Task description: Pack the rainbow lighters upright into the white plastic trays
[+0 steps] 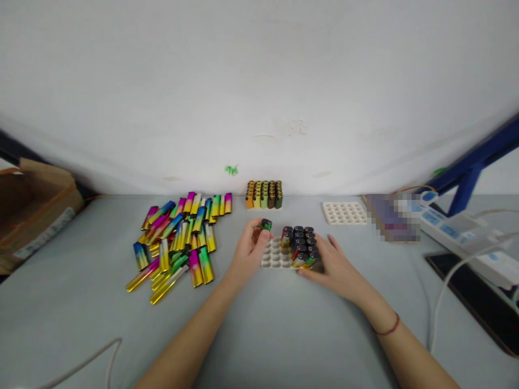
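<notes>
A lighter with a green body and black end [266, 225] is pinched between the thumb and fingers of my left hand [249, 248]. It is above the left part of a white holed tray [275, 258], whose holes on that side are bare. Several shiny lighters [300, 243] stand upright with black ends up in the tray's right part. My right hand [336, 267] clasps the tray's right end, thumb along the front edge and fingers around the standing lighters. To the left lies a loose pile of metallic, multicoloured lighters [178, 237].
Near the wall stands a block of orange, yellow and green lighters [264, 195]. A second white holed tray [344, 213] lies at the back right, beside a blurred-out flat object [391, 219]. Further right are a power strip [458, 232] and a black slab [478, 302]. A cardboard box [40, 210] sits left.
</notes>
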A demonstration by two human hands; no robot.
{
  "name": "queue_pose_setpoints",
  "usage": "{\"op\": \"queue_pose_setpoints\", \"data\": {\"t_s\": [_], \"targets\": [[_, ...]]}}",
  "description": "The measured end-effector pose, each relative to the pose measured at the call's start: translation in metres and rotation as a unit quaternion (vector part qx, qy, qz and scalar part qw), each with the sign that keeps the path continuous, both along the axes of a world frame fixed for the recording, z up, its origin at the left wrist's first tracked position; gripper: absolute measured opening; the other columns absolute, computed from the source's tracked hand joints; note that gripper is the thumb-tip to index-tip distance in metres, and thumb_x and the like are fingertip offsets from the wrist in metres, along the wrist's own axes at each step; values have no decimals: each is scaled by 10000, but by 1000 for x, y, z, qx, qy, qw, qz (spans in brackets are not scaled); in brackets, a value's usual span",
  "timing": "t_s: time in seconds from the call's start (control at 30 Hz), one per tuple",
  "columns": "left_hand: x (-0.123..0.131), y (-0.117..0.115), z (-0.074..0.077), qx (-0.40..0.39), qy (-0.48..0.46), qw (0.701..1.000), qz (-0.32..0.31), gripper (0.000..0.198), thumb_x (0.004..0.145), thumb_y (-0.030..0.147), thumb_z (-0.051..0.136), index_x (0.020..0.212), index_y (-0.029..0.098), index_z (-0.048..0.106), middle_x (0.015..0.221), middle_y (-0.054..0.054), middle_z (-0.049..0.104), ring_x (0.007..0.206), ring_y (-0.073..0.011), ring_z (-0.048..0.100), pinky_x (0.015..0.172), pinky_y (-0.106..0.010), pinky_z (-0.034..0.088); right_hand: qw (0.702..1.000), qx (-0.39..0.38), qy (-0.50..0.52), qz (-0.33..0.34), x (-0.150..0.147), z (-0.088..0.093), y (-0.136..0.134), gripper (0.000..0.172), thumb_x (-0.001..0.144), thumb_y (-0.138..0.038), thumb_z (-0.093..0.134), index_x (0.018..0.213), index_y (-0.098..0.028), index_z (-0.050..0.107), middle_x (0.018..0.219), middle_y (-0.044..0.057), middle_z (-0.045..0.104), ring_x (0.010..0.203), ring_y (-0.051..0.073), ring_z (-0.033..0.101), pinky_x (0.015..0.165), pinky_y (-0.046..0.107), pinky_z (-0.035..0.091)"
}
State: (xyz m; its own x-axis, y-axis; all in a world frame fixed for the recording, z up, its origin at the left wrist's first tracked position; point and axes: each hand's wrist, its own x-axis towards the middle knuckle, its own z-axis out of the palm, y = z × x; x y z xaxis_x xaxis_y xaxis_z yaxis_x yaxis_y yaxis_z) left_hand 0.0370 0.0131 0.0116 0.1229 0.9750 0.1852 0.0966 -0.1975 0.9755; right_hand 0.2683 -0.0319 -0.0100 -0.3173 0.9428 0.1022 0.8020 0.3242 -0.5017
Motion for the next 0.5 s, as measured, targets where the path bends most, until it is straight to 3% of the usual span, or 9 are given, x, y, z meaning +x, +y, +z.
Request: {"op": "queue_pose_setpoints", "data": {"t_s": [0.17,0.3,0.4,0.5], "targets": [[5,0,4,-69,-101,992,-44,571,860,632,526,1173,157,555,830,-29,603,687,-135,552,674,-293,471,1000,0,-1,0,1,-2,0,806,836,-558,639,1466,-150,346,1482,202,466,1405,323,387,1177,620,160],[7,-3,8,-134,-194,968,-84,583,848,595,577,1243,168,557,808,12,505,553,-69,405,519,-237,357,1000,9,1,2,1,-4,0,805,836,-554,639,1471,-157,346,1467,206,482,1398,325,397,1174,618,164],[4,-5,10,-109,-145,977,-109,559,845,537,626,1271,181,563,824,9,480,563,-72,421,534,-242,373,1000,12,1,3,1,-3,0,804,835,-547,642,1475,-166,340,1463,205,487,1393,328,404,1170,625,167],[-1,-5,13,-42,-48,992,-112,506,868,541,594,1224,183,624,968,-56,541,750,-143,551,706,-300,473,1000,9,2,2,1,-2,0,796,840,-531,641,1479,-174,329,1471,193,483,1400,324,395,1170,625,168]]}}
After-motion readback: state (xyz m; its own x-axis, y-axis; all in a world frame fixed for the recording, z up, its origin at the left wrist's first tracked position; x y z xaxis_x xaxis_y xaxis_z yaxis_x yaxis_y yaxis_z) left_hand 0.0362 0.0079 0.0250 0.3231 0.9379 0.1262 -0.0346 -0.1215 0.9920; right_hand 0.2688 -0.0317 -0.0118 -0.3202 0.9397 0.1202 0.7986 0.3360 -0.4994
